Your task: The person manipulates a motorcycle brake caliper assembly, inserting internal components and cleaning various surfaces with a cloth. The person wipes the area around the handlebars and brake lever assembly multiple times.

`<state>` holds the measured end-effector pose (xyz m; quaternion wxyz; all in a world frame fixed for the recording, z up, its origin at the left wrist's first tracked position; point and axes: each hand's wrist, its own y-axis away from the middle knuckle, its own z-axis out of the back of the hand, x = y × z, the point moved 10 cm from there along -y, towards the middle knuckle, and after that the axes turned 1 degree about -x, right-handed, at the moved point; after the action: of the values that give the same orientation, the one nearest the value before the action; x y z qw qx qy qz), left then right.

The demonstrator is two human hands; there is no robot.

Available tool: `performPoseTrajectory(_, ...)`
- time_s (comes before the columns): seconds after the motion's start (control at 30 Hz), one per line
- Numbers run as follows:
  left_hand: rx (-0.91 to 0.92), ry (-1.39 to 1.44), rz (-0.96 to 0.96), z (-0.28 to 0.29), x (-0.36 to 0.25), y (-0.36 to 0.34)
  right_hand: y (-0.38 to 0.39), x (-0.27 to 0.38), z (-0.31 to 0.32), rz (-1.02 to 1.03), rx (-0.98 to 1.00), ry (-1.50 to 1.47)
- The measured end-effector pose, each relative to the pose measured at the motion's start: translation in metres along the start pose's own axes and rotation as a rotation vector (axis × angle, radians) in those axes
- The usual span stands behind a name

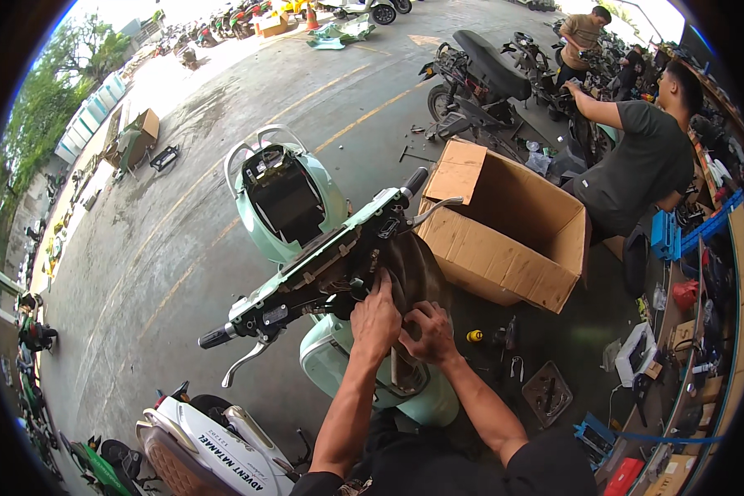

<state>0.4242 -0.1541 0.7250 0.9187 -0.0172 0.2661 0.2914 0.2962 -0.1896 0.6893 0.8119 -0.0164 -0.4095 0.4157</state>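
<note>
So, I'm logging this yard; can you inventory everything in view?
Handlebar: 1, black and pale green, centre
Brake levers: 2, silver, handlebar's ends
Scooter body: 1, pale green, below the handlebar
Open shell: 1, pale green, beyond the handlebar
Large cardboard box: 1, brown, right of handlebar
Stripped motorbikes: at least 2, dark, upper right
White scooter: 1, white, lower left
Tray: 1, grey, floor at lower right
Traffic cone: 1, orange, top
Parked bikes: many, mixed colours, top and left
Loose parts: many, mixed colours, right side
Co-workers: at least 2, dark and tan tops, upper right
Left grip (hand): 1, bare, near handlebar's middle
Right grip (hand): 1, bare, beside the left
</note>
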Motion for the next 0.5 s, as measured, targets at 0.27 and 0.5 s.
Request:
performPoseTrajectory(0.27, -0.089, 0.604, -0.229, 0.037, 0.012, 0.045, -0.036, -0.016, 0.038, -0.018, -0.197, -0.075)
performPoseTrajectory(0.5, 0.289, 1.713, 0.323, -0.048, 0.062, 0.071, -0.164, 0.063, 0.061, 0.416, 0.186, 0.157)
